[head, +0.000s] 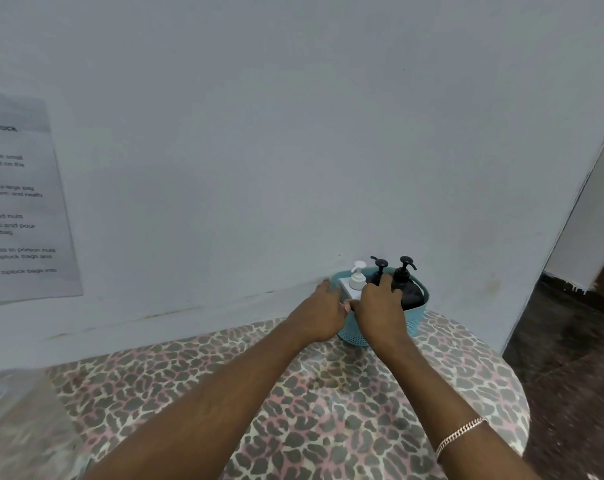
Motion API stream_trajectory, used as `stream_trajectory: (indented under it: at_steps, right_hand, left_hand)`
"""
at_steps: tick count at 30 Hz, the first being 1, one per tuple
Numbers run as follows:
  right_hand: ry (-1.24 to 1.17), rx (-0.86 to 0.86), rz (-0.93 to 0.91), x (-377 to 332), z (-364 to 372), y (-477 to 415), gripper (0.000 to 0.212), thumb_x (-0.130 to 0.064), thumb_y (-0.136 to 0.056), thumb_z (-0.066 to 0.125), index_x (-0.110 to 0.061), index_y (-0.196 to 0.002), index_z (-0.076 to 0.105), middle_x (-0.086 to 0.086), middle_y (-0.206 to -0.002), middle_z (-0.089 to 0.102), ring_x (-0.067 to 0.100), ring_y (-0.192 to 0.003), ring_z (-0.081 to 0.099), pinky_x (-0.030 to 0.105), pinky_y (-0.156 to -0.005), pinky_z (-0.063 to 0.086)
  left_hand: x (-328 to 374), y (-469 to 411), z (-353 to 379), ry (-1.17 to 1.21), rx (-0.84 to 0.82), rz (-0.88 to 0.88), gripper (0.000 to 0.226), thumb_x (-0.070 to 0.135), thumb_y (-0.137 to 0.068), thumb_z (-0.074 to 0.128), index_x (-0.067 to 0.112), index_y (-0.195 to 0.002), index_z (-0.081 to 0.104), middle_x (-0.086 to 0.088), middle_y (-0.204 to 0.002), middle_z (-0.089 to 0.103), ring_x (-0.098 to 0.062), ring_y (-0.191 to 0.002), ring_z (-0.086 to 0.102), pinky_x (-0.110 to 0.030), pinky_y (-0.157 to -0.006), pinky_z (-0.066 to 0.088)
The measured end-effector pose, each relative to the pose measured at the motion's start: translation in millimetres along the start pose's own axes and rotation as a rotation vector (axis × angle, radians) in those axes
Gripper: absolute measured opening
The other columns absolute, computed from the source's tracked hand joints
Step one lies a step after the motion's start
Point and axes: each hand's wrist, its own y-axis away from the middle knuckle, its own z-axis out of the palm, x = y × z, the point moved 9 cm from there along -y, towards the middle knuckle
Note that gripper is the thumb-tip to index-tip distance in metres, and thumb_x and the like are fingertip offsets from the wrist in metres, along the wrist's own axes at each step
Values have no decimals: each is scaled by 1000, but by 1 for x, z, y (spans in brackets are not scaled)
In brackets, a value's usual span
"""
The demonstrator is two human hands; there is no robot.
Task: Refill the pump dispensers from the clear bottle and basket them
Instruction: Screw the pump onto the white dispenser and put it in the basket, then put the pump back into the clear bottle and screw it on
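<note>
A teal perforated basket (pixel 415 323) stands at the far edge of the leopard-print table (pixel 328 403), against the wall. Inside it stand a white pump dispenser (pixel 357 277) on the left and two black pump dispensers, one in the middle (pixel 379 266) and one on the right (pixel 405 276). My left hand (pixel 323 313) is pressed against the basket's left side, fingers reaching along the rim. My right hand (pixel 380 315) reaches over the front rim, its fingers curled around the middle black dispenser's body. The clear bottle (pixel 13 414) is a blurred shape at the lower left.
A grey wall rises just behind the basket. A printed paper sheet (pixel 16 202) is stuck to the wall at the left. To the right, the table's rounded edge drops to a dark floor (pixel 570 358) beside a doorway.
</note>
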Motion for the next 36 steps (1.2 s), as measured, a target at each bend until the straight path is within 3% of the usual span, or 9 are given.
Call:
stream_trajectory:
  at_steps: [3,6,10,14,18,22,25,32,36]
  right_hand:
    - [-37,27,-45,0,2,4,34,-37,-107,53,-7,-108,69,12,-120,61,31,-122,45,41,-100,36]
    - [-205,101,-15,8,1,10,33,-39,-101,64,-7,-105,68,15,-120,59,33,-109,51,41,-93,41]
    - [-422,236,-47,6,-20,38,42,-31,-99,70,-5,-132,64,15,-126,52,35,-110,55,43,-92,51]
    - [-549,303,-144,-18,-35,75,44,-25,-100,70,-6,-139,61,12,-128,56,27,-117,57,38,-95,52]
    - [-640,273,-226,-52,-42,119,47,-27,-99,72,-5,-138,61,8,-130,57,21,-121,57,29,-98,48]
    - [-738,211,-292,-86,-44,162,45,-31,-99,72,-10,-138,62,1,-127,58,17,-115,62,37,-98,55]
    - [-825,156,-323,-113,-49,189,44,-33,-99,71,-12,-137,64,-5,-123,58,11,-110,63,33,-96,56]
    - [-945,68,-446,-183,-64,247,37,-31,-99,72,-14,-131,68,-7,-116,63,5,-104,65,28,-90,57]
    - [-998,29,-563,-230,-77,278,30,-28,-99,73,-16,-126,70,-9,-111,64,3,-98,66,23,-85,56]
  left_hand:
    - [-8,20,-6,48,65,-37,73,45,-107,48,15,-165,16,-12,-174,9,-31,-157,24,-43,-123,28]
    - [-8,46,-12,77,113,-7,76,46,-105,52,17,-166,16,-10,-173,15,-27,-158,21,-41,-124,25]
    - [-8,84,-27,88,190,5,75,48,-106,49,18,-166,15,-6,-173,15,-23,-158,20,-40,-125,24]
    - [-17,127,-38,95,277,7,71,44,-108,48,20,-166,15,-2,-173,16,-18,-158,20,-37,-125,24]
    - [-25,182,-47,131,364,19,68,44,-108,48,22,-166,18,3,-171,21,-13,-156,25,-29,-122,24]
    - [-37,246,-59,165,475,12,65,44,-108,49,25,-164,23,9,-166,30,-6,-150,32,-19,-116,25]
    - [-50,294,-69,168,554,-18,61,42,-107,51,27,-162,29,11,-162,35,-4,-147,35,-15,-113,25]
    - [-84,401,-89,179,734,-70,47,34,-106,58,29,-151,46,14,-144,52,-1,-131,52,-31,-107,50]
    - [-108,462,-107,181,872,-132,38,29,-104,64,22,-140,57,10,-128,61,1,-120,59,-21,-97,53]
